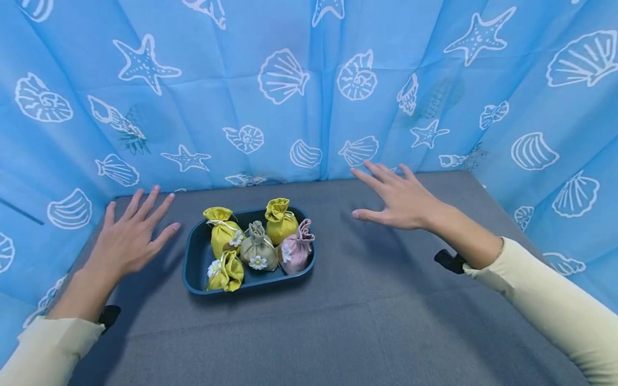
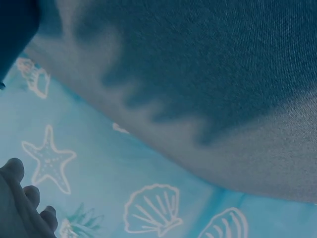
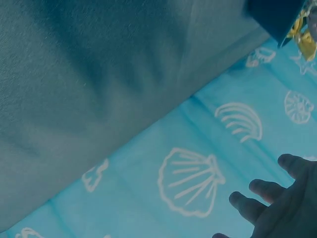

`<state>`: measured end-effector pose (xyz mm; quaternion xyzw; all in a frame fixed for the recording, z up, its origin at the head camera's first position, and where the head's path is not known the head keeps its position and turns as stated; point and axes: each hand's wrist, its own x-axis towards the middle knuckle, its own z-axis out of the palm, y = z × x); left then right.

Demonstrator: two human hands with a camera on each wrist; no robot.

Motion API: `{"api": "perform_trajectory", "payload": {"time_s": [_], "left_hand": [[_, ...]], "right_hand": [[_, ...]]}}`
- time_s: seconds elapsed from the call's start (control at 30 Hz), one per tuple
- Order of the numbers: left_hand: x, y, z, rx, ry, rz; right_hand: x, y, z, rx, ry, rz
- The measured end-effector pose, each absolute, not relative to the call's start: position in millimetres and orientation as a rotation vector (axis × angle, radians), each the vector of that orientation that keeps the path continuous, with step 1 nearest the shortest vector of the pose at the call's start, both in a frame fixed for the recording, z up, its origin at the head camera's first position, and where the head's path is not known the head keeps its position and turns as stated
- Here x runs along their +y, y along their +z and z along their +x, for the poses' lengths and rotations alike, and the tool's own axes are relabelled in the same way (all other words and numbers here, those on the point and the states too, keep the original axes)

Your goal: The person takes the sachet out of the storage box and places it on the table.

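A dark blue oval-cornered tray stands on the grey cloth, holding several small drawstring pouches. Three are yellow: one at the back left, one at the back right and one at the front left. Between them sit a grey-green pouch with a white daisy and a pink pouch at the right end. To the tray's left, my left hand hovers with fingers spread, holding nothing. My right hand is off to the right, also spread and holding nothing.
Grey cloth covers the table. A blue curtain printed with white shells and starfish hangs behind it and along both sides. Black straps show at the wrists, beside pale sleeves.
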<state>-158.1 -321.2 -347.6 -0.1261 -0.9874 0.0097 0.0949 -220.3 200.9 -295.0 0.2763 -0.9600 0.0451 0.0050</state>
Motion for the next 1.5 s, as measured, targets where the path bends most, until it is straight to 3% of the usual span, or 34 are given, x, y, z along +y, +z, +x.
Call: {"api": "perform_trajectory", "payload": {"time_s": [0.33, 0.7, 1.03, 1.5], "left_hand": [[-309.3, -353.6, -149.9, -3.001, -0.053, -0.521], [-305.3, -361.6, -141.1, -3.102, -0.134, -0.659], [-305.7, -362.5, -140.0, -3.110, -0.188, -0.733], [-305.0, -368.2, -137.8, -3.028, -0.193, -0.779]], "right_hand": [[175.2, -304.9, -208.3, -2.948, 0.266, 1.092], [145.9, -318.1, -197.0, -2.861, 0.829, 1.368], [125.6, -326.8, -192.7, -2.786, 1.120, 1.464], [109.9, -339.9, -190.0, -2.710, 1.138, 1.505]]}}
